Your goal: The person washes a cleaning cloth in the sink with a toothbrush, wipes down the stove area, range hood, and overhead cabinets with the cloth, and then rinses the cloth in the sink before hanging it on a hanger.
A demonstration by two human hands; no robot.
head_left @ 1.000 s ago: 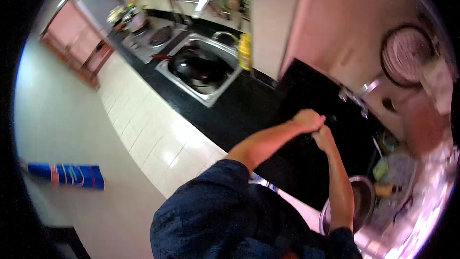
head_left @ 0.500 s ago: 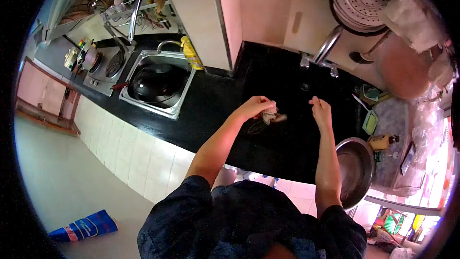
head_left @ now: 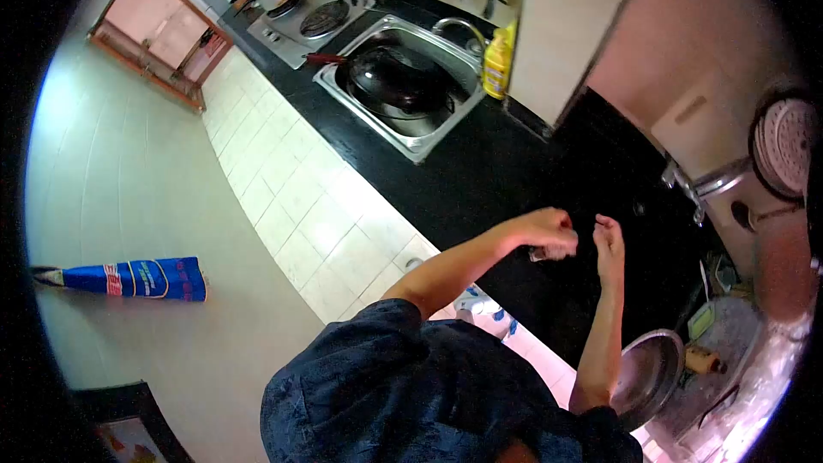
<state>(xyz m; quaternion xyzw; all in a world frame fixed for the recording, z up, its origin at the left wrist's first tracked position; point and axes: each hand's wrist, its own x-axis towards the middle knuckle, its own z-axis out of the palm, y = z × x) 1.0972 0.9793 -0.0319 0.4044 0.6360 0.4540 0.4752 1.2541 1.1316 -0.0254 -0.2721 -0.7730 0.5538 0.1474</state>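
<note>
My left hand (head_left: 547, 230) is closed over the dark basin, its fingers curled round a crumpled pale cloth (head_left: 537, 254). Only a small bit of that cloth shows below the hand, and the rest is hidden. A short gap to the right, my right hand (head_left: 609, 244) is raised with its fingers bent together. Whether anything small lies in its pinch cannot be made out. Both hands are above the black sink area, in front of the wall tap (head_left: 716, 182).
A wok (head_left: 399, 77) sits in the steel sink (head_left: 420, 141) beside a yellow bottle (head_left: 497, 64). A metal basin (head_left: 677, 347) stands near my right forearm. A stove (head_left: 300, 21) is farther left, and a blue bag (head_left: 163, 279) appears at the left.
My view has swung left, so the steel sink and stove sit more centrally. My hands have come closer together, and the left hand has turned over, covering most of the cloth.
</note>
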